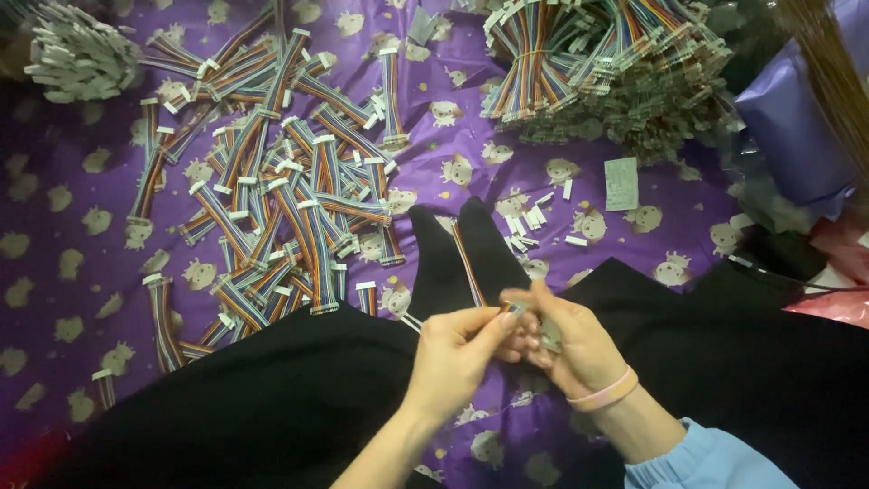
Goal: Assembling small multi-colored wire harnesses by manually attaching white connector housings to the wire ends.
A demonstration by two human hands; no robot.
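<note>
My left hand (457,349) and my right hand (566,340) meet over my lap, both pinching one end of a rainbow ribbon cable (467,263). The cable runs away from my fingers across my black-socked feet (453,258). My right hand also grips a small pale connector (549,335) at the cable's end. A pink band sits on my right wrist (605,392), above a light blue sleeve.
A heap of loose rainbow cables with white connectors (272,190) lies to the left on a purple patterned cloth (54,272). Bundled cables (597,63) are stacked at the top right. Small white connectors (534,222) are scattered near my feet. A pile of pale connectors (77,54) sits top left.
</note>
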